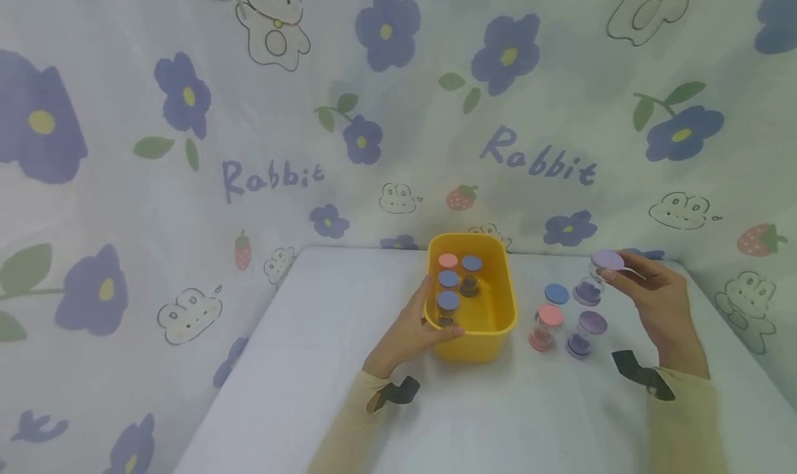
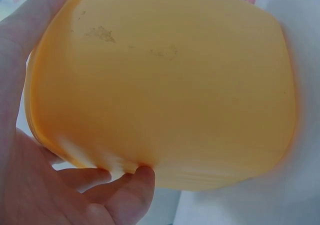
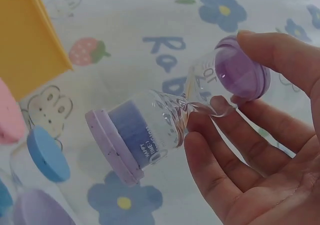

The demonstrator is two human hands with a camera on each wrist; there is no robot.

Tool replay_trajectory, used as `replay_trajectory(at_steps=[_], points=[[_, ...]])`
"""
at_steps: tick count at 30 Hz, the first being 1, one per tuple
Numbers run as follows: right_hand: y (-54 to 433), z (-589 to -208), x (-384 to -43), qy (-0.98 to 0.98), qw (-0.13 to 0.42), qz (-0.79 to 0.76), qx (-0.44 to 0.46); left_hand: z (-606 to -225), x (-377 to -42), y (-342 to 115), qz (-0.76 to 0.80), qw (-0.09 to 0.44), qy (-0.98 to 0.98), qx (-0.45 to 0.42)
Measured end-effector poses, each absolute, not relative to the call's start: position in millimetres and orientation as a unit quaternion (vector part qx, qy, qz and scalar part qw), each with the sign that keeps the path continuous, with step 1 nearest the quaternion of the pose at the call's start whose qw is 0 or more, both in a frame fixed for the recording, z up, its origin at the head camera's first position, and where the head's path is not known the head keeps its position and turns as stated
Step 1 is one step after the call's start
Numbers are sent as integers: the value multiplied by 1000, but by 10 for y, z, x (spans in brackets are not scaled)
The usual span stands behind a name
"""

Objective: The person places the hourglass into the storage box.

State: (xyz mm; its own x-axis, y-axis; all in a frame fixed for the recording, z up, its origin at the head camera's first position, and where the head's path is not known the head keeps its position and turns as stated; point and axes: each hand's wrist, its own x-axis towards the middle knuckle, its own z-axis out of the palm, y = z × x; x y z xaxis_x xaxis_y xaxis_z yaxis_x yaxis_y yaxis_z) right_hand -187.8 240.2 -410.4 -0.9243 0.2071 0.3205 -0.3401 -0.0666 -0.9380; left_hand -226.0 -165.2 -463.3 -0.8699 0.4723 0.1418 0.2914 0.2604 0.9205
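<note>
My right hand (image 1: 663,301) holds an hourglass (image 3: 150,130) with lilac caps, pinching it by the upper cap and neck. It is tilted in the right wrist view, and its purple sand sits in the bulb away from the fingers. My left hand (image 1: 405,335) grips the yellow bin (image 1: 476,349) at its left side, thumb over the near rim. Hourglasses with blue caps (image 1: 448,299) and one with a pink cap (image 1: 448,260) stand in the bin. Right of the bin are a pink hourglass (image 1: 546,327), a purple hourglass (image 1: 586,335) and a blue-capped hourglass (image 1: 557,294).
A white table (image 1: 299,363) bears the bin and the loose hourglasses. Behind it hangs a pale cloth (image 1: 280,128) printed with rabbits, flowers and strawberries. A dark strap (image 1: 641,375) is on the right wrist, another strap (image 1: 400,391) on the left.
</note>
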Motion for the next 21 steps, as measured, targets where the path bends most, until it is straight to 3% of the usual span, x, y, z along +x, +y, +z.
replay_trajectory(at_steps=[15, 21], points=[[1902, -3871, -2188, -802, 104, 588, 5, -4638, -2290, -1634, 552, 80, 795, 239], [1675, -3832, -2325, -820, 80, 566, 30, -4649, -2272, -1661, 550, 83, 799, 230]])
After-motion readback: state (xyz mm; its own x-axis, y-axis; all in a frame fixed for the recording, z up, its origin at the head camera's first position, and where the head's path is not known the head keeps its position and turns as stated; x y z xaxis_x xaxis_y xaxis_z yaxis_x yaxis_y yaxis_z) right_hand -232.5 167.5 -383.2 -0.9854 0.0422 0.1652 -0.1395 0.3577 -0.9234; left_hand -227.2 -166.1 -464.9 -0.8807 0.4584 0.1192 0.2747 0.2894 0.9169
